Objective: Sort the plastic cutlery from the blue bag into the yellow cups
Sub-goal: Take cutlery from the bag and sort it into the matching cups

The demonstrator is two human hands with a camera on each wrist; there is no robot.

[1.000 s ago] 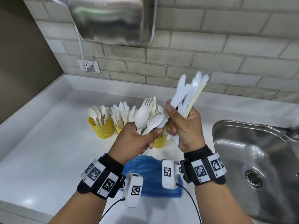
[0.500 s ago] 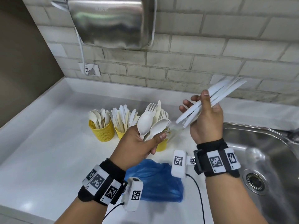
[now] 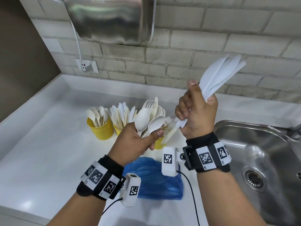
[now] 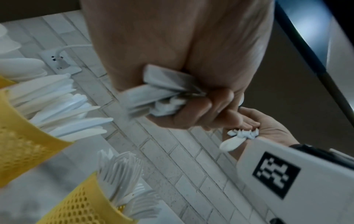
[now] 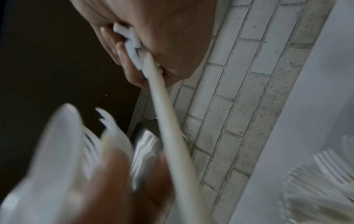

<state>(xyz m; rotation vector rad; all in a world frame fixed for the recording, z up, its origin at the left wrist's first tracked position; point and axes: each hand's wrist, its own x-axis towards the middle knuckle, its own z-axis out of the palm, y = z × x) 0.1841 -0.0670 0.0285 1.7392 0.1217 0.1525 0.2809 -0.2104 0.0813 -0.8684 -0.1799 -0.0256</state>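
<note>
- Head view: right hand point(image 3: 196, 115) clenches knives point(image 3: 218, 77); left hand point(image 3: 136, 141) grips spoons point(image 3: 146, 123).
- Lower knives handle-first into the knife cup point(image 3: 117, 129), beyond the left hand.

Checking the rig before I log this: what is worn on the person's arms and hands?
Both hands, left hand and right hand, are bare, forearms unsleeved. Each wrist wears a black band carrying white tiles with black square-code markers, plus a white camera block bearing another marker and trailing a thin black cable.
</note>
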